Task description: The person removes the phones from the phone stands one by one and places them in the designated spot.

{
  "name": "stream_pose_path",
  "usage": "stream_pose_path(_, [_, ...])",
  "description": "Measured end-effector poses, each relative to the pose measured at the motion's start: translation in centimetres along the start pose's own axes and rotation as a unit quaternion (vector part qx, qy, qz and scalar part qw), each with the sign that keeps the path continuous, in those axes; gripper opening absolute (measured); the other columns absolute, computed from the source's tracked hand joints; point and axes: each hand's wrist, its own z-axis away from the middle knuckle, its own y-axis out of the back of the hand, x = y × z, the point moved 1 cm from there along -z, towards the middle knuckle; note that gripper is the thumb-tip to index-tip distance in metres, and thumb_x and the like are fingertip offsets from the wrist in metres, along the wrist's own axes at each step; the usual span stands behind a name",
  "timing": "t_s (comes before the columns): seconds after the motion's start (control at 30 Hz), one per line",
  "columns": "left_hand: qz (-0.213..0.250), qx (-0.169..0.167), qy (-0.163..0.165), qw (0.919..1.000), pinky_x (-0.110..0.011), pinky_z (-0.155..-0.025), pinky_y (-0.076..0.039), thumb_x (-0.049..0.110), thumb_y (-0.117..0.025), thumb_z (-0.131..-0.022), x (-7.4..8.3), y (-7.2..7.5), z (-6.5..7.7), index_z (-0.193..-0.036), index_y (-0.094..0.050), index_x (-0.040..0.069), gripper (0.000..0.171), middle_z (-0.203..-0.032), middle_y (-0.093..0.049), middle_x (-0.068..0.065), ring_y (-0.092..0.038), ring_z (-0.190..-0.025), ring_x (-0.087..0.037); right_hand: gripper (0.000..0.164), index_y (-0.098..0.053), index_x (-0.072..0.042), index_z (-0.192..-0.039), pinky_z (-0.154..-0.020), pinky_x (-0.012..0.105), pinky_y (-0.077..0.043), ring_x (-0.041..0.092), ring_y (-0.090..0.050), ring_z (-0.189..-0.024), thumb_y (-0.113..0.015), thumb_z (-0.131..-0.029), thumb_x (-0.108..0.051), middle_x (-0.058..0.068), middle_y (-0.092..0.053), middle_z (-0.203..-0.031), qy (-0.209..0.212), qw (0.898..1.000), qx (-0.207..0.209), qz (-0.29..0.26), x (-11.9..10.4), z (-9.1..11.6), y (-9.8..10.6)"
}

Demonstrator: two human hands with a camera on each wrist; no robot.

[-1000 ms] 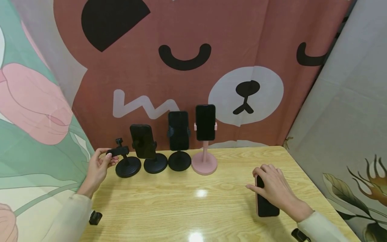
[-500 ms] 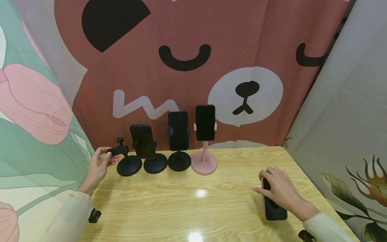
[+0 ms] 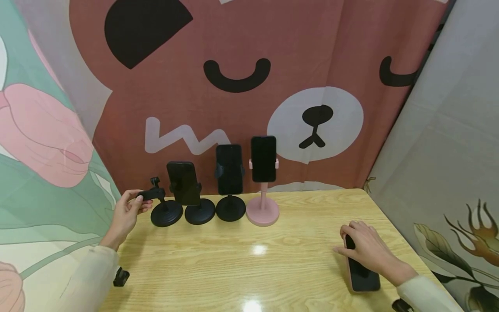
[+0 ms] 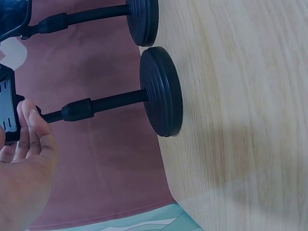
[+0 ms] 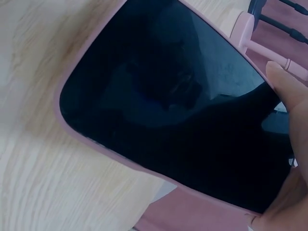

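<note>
At the far left of the table, my left hand (image 3: 124, 219) pinches the clamp (image 3: 151, 194) of a black phone stand (image 3: 166, 214). No phone is in this clamp. In the left wrist view, the fingers (image 4: 41, 127) lie against the back of the slotted clamp (image 4: 7, 106), and the round base (image 4: 161, 91) stands on the table. Over on the right, my right hand (image 3: 368, 249) grips the upper end of a smartphone (image 3: 363, 279) in a pink case, screen up. The right wrist view has the thumb (image 5: 284, 82) along one edge of the dark screen (image 5: 159, 101).
Beside the held stand are two more black stands (image 3: 200, 212) (image 3: 231, 209) and a pink stand (image 3: 263, 212), each bearing a phone. They line the back edge of the wooden table (image 3: 234, 273). Printed curtains (image 3: 175, 86) hang behind and at both sides.
My right hand has carried the phone to the right and towards the near side. The left hand has hardly moved, while the stand's base has shifted slightly right.
</note>
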Motion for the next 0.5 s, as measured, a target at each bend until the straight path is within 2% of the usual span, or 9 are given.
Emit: stream_pose_path(0.5, [-0.015,-0.005,0.008,0.9998,-0.012,-0.073,-0.056,0.01,-0.045,-0.107,0.2,0.1,0.1,-0.122,-0.05,0.005,0.017,-0.092,-0.076,0.011,-0.071,-0.078,0.001,0.035,-0.061,-0.023,-0.085,-0.062,0.03,-0.026,0.011,-0.039,-0.073,-0.084,-0.076,-0.048,-0.01,-0.047,-0.077,-0.006,1.0,-0.022,-0.008,1.3,0.5,-0.9])
